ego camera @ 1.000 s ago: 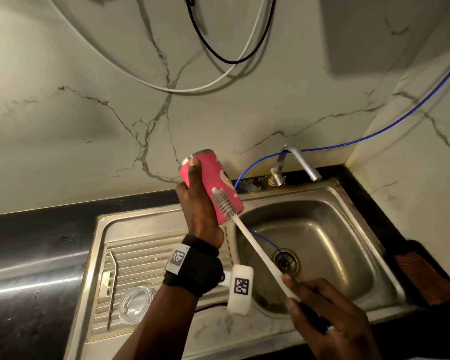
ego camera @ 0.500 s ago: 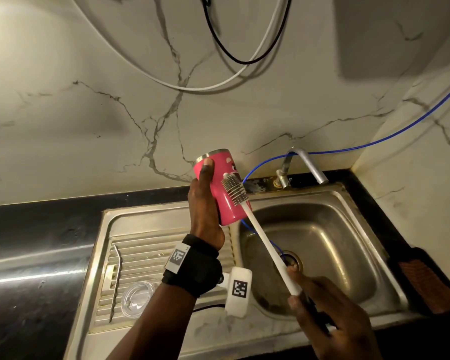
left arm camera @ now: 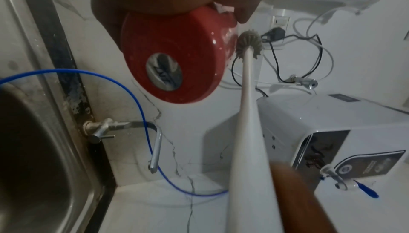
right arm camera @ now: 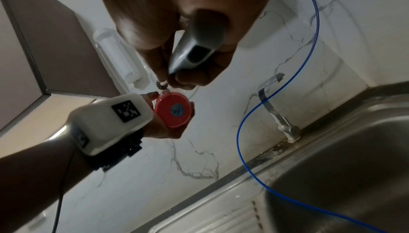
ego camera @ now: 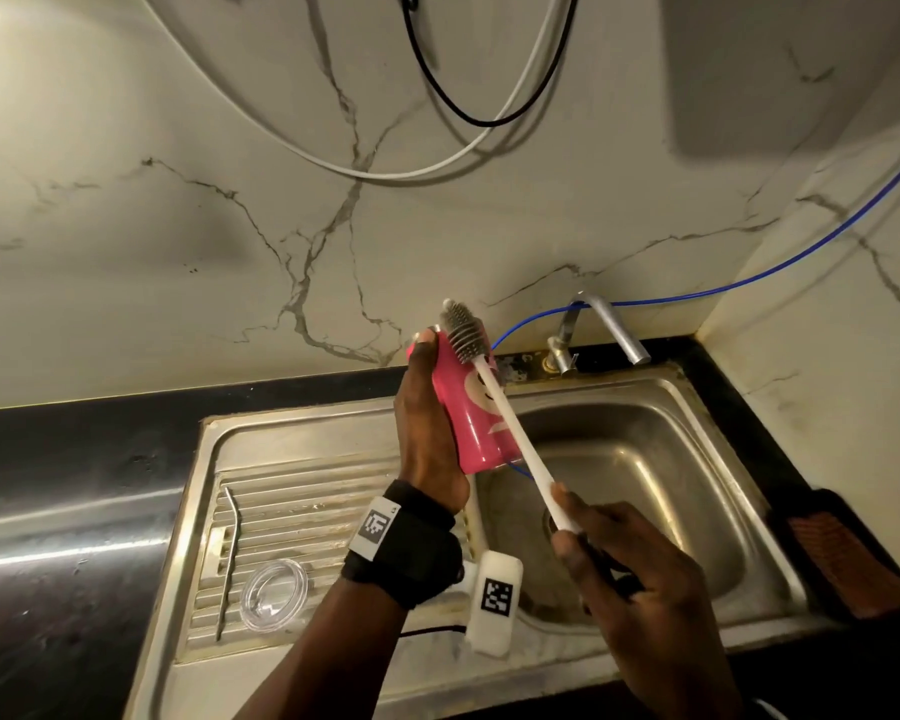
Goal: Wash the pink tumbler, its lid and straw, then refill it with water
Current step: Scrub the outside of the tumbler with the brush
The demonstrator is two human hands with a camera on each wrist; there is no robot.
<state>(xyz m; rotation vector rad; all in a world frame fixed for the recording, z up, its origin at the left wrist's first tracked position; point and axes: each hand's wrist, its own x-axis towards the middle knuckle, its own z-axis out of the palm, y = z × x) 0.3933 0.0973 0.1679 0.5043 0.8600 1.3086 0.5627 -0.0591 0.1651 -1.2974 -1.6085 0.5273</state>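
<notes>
Left hand point(ego camera: 427, 423) wrapped round tumbler point(ego camera: 471, 413), held tilted above sink point(ego camera: 661, 402), left of tap point(ego camera: 609, 324). Right hand point(ego camera: 640, 574) gripping brush point(ego camera: 466, 332) handle, bristles at rim. Lid point(ego camera: 276, 593) and straw point(ego camera: 228, 553) on drainboard, far left. Risk: wet tumbler slipping out under a hard scrub.

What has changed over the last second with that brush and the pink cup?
The brush slid up the tumbler from near its base to its rim. The left hand still grips the tumbler, the right hand the handle. Lid and straw lie untouched on the drainboard.
</notes>
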